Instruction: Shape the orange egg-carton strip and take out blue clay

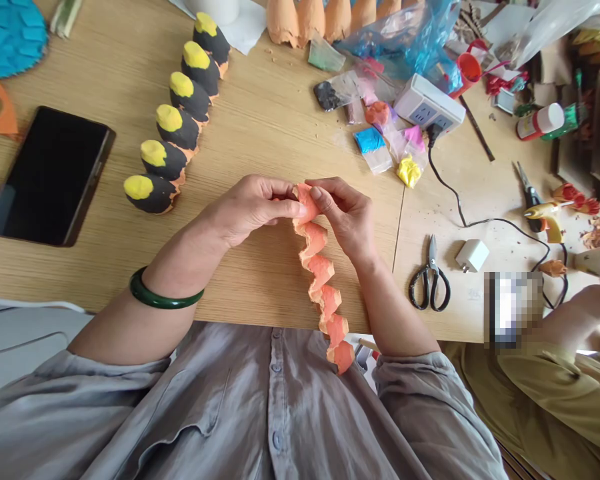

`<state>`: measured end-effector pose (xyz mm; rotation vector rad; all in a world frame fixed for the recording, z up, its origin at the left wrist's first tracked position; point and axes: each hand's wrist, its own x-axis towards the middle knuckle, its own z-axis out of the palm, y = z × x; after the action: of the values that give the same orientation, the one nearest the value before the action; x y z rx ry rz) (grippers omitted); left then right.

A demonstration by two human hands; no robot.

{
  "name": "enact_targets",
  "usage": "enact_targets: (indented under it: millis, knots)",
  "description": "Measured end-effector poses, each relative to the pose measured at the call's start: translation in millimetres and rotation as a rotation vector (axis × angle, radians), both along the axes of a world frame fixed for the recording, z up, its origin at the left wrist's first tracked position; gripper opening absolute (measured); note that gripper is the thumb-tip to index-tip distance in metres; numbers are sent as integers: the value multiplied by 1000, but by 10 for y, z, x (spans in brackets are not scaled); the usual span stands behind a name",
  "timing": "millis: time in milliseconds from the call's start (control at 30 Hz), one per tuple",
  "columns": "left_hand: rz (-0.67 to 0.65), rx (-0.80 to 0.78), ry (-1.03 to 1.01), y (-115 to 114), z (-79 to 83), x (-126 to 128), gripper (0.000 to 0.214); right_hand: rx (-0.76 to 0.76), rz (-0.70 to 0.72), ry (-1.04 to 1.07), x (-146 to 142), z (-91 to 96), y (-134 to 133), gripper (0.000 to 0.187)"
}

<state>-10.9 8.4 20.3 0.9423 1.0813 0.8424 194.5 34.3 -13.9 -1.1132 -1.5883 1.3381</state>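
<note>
Both my hands pinch the top end of an orange-pink zigzag strip of egg-carton pieces [323, 280] that hangs down over the table edge toward my grey shirt. My left hand [250, 208], with a green bangle on its wrist, grips the strip's top from the left with thumb and fingers closed. From the right, my right hand [345, 213] is closed on the same top piece. To the left lies a row of several black cones with yellow tips [177, 127] on the wooden table [260, 120].
A dark tablet [50, 177] lies at the left. Black scissors [430, 277], a white charger [471, 255], a power strip [429, 103] with its cable, coloured clay bags [390, 143] and a glue gun [547, 217] sit right. Another person's arm [575, 320] rests at far right.
</note>
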Motion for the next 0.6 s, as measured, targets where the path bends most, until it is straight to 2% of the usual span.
enact_targets:
  millis: [200,333,467,600]
  knots:
    - [54,82,0,3,-82,23,22,54,-5,35,5,-5,-8,42]
    - [6,81,-58,22,-103,0,23,35,-13,49,4,-4,-17,41]
    - [-5,-10,-137,30,-46,-10,32,37,-9,77,0,24,-34,37]
    - [38,-29,-121,22,24,-1,28,45,-10,92,-6,56,-47,35]
